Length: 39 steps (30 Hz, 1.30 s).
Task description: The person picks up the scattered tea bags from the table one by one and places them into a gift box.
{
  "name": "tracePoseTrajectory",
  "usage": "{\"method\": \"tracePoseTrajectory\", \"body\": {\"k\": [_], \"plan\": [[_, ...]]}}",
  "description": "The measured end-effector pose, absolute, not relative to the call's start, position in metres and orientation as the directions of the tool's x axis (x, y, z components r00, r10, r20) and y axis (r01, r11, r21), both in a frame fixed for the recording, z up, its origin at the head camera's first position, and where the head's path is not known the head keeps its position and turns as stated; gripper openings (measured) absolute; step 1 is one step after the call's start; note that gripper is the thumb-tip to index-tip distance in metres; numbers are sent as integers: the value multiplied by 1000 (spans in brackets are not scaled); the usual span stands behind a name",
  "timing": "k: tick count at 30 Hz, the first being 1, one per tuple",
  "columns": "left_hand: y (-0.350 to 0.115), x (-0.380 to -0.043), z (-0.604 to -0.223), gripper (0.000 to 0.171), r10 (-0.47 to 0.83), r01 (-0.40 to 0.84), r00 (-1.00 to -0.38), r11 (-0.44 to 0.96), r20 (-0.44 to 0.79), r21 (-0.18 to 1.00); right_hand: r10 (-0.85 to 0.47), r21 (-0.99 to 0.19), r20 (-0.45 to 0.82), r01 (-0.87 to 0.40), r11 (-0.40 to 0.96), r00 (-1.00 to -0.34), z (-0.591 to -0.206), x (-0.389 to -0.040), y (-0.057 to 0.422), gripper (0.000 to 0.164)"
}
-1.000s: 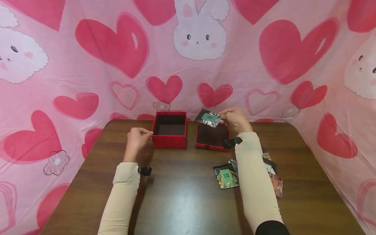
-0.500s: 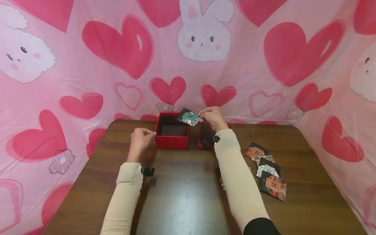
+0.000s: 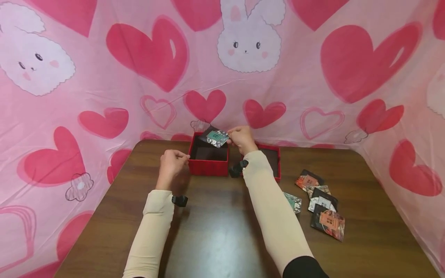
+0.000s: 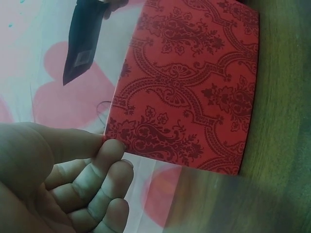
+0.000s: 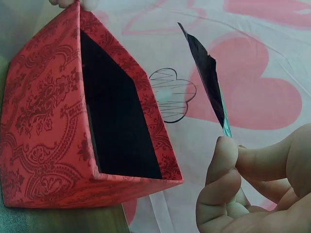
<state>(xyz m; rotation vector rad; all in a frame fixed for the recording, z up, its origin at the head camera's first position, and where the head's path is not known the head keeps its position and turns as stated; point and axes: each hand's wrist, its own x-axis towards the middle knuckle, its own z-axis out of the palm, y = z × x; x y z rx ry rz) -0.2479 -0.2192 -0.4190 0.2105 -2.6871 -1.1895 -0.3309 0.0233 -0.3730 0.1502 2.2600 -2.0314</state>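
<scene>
A red patterned box [image 3: 209, 168] with a dark inside stands open-topped near the table's back edge. My left hand [image 3: 171, 164] pinches its front left corner between thumb and forefinger; the left wrist view shows these fingertips at the corner of the red side wall [image 4: 180, 87]. Between the thumb and fingers of my right hand [image 3: 242, 139] is a flat black sachet [image 3: 216, 138] with a green label, held by one edge. It hangs over the box opening, tilted and apart from the walls. In the right wrist view the sachet [image 5: 206, 73] appears edge-on.
A shallow red box lid [image 3: 270, 156] lies right of the box, partly behind my right sleeve. Several sachets, among them an orange-labelled one [image 3: 328, 221] and a white-labelled one [image 3: 323, 202], overlap on the right. Another sachet [image 3: 293, 202] is half hidden by my forearm.
My right hand has carried the sachet leftward from above the lid to above the box. My left hand stays at the box corner. The head view has shifted slightly.
</scene>
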Motion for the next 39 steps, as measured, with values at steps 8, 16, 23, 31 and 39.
{"method": "tracePoseTrajectory", "body": {"k": [8,16,23,31,39], "plan": [[-219,-249,-420,21,-229,-85,-969,655,90,751,-10,-985,-138,137,104,-990,-372,-329,20,22],[-220,-248,-419,22,-223,-89,-972,655,80,750,-113,-965,-247,234,117,-962,-372,-329,21,27],[-218,-249,-418,23,-230,-92,-970,658,83,747,-116,-968,-227,211,136,-967,-370,-326,40,32],[-219,-250,-421,23,-226,-87,-970,661,86,746,-87,-964,-224,207,168,-971,-370,-326,69,27],[-219,-249,-421,22,-218,-86,-973,647,76,758,-67,-947,-253,233,221,-965,-375,-322,103,31]]}}
